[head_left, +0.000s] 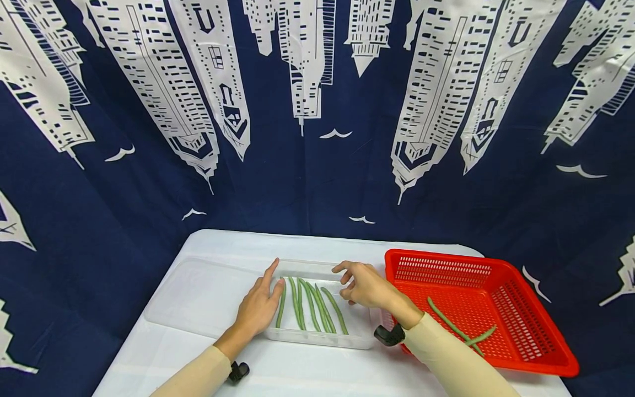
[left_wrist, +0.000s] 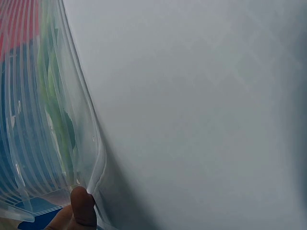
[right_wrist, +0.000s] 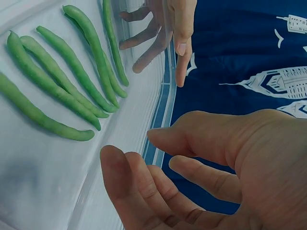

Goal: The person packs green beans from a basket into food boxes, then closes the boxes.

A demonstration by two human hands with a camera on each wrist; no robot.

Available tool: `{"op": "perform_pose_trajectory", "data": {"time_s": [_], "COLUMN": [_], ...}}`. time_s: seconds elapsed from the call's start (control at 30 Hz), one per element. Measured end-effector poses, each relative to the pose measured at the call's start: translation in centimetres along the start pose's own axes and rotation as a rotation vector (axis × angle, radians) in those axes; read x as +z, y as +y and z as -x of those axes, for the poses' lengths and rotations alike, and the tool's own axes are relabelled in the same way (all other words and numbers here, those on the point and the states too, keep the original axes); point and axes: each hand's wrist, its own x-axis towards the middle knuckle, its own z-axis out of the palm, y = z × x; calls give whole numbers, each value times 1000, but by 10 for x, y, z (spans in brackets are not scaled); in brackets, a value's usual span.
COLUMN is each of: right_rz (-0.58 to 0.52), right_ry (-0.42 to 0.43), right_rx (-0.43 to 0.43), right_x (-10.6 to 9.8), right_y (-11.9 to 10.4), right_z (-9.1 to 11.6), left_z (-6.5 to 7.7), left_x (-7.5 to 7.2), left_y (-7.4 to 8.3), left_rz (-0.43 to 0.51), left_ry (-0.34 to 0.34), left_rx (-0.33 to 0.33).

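Several green beans [head_left: 317, 303] lie roughly side by side in a clear plastic container [head_left: 322, 341]. The left hand [head_left: 260, 303] rests against the container's left end, fingers extended. In the left wrist view its thumb [left_wrist: 82, 207] is by the container's edge. Above the container's right end hovers the right hand [head_left: 366, 285], fingers loosely bent and thumb apart from them. Nothing sits between those fingers in the right wrist view, where the nearest bean [right_wrist: 43, 115] lies apart from the fingertips [right_wrist: 114, 158].
A red plastic basket [head_left: 541, 325] stands right of the container, with two crossed green beans [head_left: 448, 322] inside. Left of the container a clear flat lid [head_left: 193, 295] lies on the white table [head_left: 163, 364]. A dark blue patterned cloth [head_left: 307, 182] hangs behind.
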Motion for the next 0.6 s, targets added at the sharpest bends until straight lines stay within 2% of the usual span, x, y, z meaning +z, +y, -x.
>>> {"op": "perform_pose_trajectory", "data": {"time_s": [0.27, 0.6], "right_rz": [-24, 13], "right_ry": [1, 32], "right_rx": [8, -28], "right_x": [-1, -7], "right_y": [-2, -1], "right_z": [3, 9], "left_z": [0, 0], "left_x": [-1, 0], "left_y": [1, 2], "left_rz": [-4, -11], "left_ry": [0, -2], "left_rx": [-4, -10]}}
